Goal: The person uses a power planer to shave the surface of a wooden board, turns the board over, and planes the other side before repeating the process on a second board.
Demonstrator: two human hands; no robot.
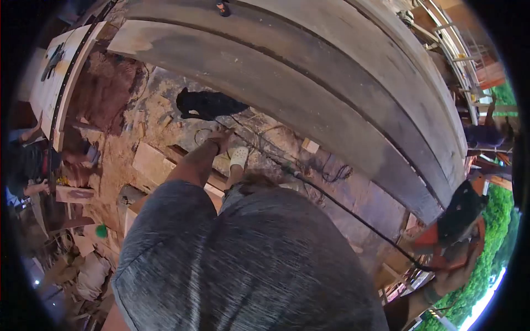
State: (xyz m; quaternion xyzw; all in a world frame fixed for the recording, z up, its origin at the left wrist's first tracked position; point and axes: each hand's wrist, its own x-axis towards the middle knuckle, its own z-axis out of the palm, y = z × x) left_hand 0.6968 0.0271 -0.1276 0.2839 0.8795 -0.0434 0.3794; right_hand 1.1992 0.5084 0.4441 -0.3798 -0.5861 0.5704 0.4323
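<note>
Gripping the orange and black power tool [458, 237], the right hand [464, 267] has its fingers curled around the orange part. The tool is up at the person's right side, by the near end of the long gray boards [276, 71]. Its long side runs up and away from the hand, with the black end on top. A black cord [353, 212] goes from the tool down toward the left hand [221, 138]. That hand reaches low beside the cord with its fingers partly spread, but it is blurry, so I cannot tell if it has hold of it. Something black like a dog [210, 103] lies just past it. On the boards stands a little dark can [223, 9] with an orange patch; its writing is too small to read, and what is inside is hidden.
</note>
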